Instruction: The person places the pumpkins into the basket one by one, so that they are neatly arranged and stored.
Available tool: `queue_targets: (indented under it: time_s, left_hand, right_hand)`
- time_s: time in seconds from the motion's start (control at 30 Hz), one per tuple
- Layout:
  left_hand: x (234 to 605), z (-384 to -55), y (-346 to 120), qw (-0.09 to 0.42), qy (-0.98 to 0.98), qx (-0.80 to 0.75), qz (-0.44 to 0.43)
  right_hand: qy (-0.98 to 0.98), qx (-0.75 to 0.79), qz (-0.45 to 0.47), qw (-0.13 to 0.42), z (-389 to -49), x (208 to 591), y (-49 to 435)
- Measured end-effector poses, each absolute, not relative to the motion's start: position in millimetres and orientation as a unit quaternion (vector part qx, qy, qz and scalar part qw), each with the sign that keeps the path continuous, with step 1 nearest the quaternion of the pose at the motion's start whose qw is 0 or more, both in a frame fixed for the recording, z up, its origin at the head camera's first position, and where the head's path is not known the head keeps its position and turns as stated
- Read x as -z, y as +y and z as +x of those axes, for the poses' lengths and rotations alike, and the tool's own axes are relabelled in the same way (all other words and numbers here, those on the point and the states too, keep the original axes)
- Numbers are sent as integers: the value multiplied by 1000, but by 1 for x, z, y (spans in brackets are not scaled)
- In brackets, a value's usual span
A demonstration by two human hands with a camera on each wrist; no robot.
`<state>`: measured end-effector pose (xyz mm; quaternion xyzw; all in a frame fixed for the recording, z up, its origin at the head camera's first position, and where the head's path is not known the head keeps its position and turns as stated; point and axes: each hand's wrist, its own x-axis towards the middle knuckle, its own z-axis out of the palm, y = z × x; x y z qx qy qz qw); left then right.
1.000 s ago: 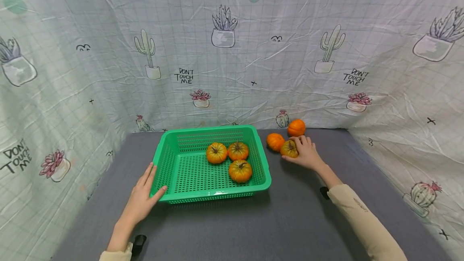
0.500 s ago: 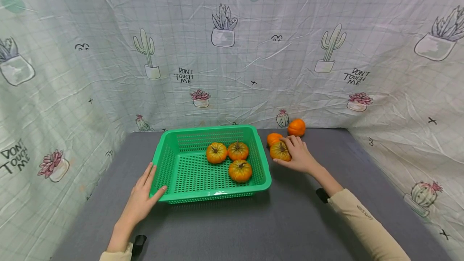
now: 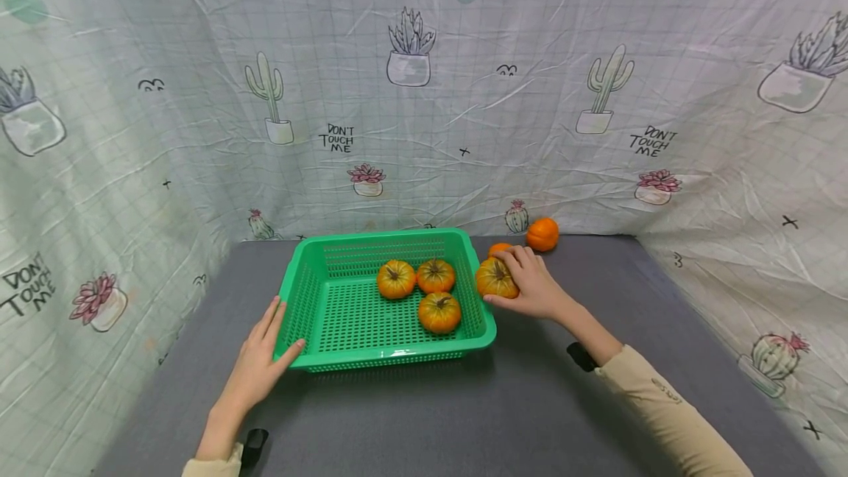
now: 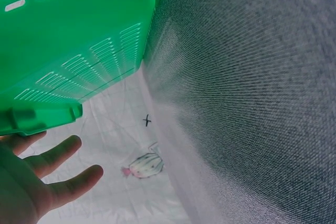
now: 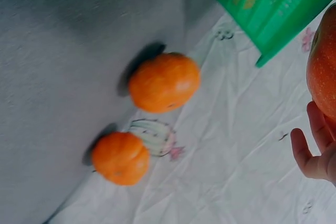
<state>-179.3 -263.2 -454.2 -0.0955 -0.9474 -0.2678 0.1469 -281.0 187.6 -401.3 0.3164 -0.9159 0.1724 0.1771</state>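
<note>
My right hand [image 3: 533, 289] holds one ribbed orange tomato [image 3: 495, 280], stem side up, with the fingers and thumb curled round it. This tomato is beside the right end of the green plastic basket [image 3: 391, 354], its outline overlapping the rim in the head view; I cannot tell whether the two touch. My left hand [image 3: 257, 366] lies at the opposite end of the basket, fingers straight and spread wide, thumb apart, touching the rim near the front left corner. Inside, on the perforated floor, are three further tomatoes, all toward the right: a left one [image 3: 395, 280] against a rear one [image 3: 435, 276], and a front one [image 3: 439, 313] just before the latter. Two smooth orange fruits lie on the grey tabletop [image 3: 411, 418] right of the basket: a nearer fruit [image 3: 500, 249], partly hidden behind my held tomato and fingers, and a farther fruit [image 3: 542, 234] by the back edge. The right wrist view shows these two apart. A pale cloth backdrop [image 3: 464, 109], printed with potted cacti and "DON'T TOUCH ME", hangs behind the table.
</note>
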Motion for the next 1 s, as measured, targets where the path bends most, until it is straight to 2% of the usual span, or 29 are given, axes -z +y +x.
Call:
queue_targets:
  time_s: [0.4, 1.0]
  left_hand:
    - [454, -179, -263, 149, -947, 267, -96]
    - [455, -180, -264, 138, -949, 268, -94]
  right_hand:
    - [-900, -130, 389, 145, -274, 382, 150]
    - [-845, -1, 514, 144, -278, 357, 76]
